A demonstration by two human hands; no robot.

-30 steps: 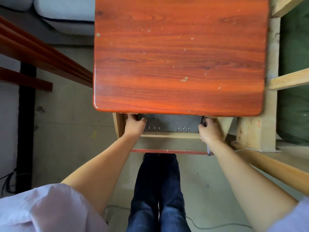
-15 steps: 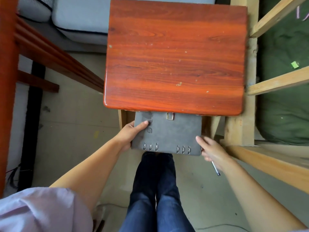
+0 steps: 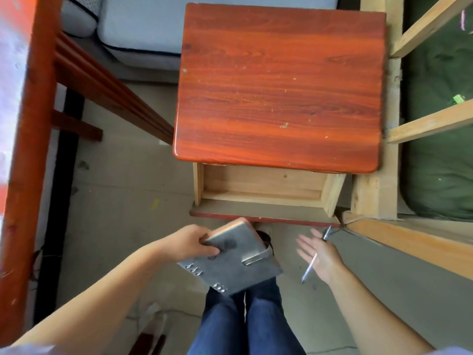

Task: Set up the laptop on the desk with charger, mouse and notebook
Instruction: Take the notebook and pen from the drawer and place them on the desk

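Observation:
A grey ring-bound notebook (image 3: 231,257) with a strap clasp hangs tilted above my knees, gripped at its left edge by my left hand (image 3: 188,243). My right hand (image 3: 320,254) is beside it to the right, fingers spread, with a pen (image 3: 313,257) pinched between them. The red-brown desk top (image 3: 279,85) lies bare beyond both hands. Under its front edge the wooden drawer (image 3: 266,192) stands pulled out with nothing visible inside. No laptop, charger or mouse is in view.
A red wooden bed frame (image 3: 38,111) runs along the left. A pale wooden frame (image 3: 384,190) with green bedding (image 3: 440,155) stands on the right. A grey mattress (image 3: 143,29) lies behind the desk. Cables trail on the concrete floor (image 3: 122,206).
The notebook has come out of the drawer and down towards my lap. My right hand has let go of it and now keeps only the pen. The drawer is left pulled out.

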